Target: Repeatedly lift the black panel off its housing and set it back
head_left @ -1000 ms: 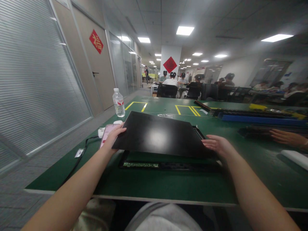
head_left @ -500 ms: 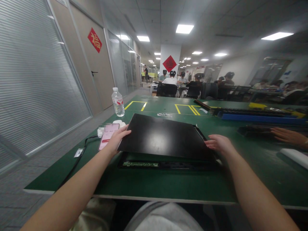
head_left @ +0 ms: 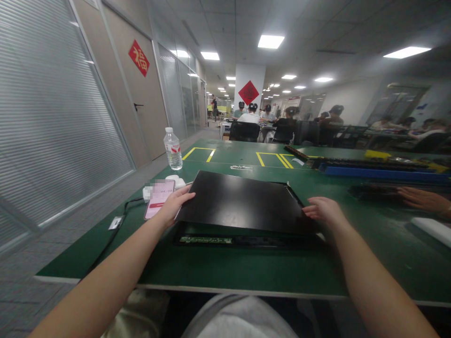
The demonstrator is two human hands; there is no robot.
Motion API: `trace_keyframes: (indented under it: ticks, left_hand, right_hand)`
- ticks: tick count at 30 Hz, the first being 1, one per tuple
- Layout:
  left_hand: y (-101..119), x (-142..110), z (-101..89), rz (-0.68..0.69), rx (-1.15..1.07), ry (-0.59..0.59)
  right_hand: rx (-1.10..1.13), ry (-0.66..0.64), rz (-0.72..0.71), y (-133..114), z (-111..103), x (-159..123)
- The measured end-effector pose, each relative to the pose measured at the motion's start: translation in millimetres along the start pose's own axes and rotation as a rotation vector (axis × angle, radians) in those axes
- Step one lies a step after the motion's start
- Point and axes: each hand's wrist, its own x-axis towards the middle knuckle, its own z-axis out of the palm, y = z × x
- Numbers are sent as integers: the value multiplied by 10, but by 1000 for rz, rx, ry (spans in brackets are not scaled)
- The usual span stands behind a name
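Note:
A flat, glossy black screen panel (head_left: 236, 199) sits tilted over a black frame (head_left: 275, 242), its left side raised. Along the near strip of that frame, a green circuit board (head_left: 206, 240) shows; the panel hides most of the rest. My left hand (head_left: 178, 203) grips the panel's left edge, thumb on top and fingers underneath. At the right edge, my right hand (head_left: 322, 211) has its fingers closed against the panel, beside the frame's far right corner.
Left of the panel lie a phone (head_left: 159, 206), a white plug-like block (head_left: 172, 182) and a black cable (head_left: 109, 243). Behind them stands a water bottle (head_left: 173, 149). To the right are a co-worker's hand (head_left: 424, 199), a white bar (head_left: 431, 231) and a long blue strip (head_left: 384, 172).
The panel's left side has come down slightly and shifted a little to the right, with my left hand following. My right hand stays at the right edge.

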Motion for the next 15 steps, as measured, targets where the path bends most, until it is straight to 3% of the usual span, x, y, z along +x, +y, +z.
trace_keyframes:
  ticks: [8,15]
  left_hand:
    - [26,-30,47,-29,-21,-28]
    - [-112,43,5,-42,-16,-62]
  right_hand:
    - [-15,12,-13,7,-9,19]
    - [-67,68,-41,42,-18,50]
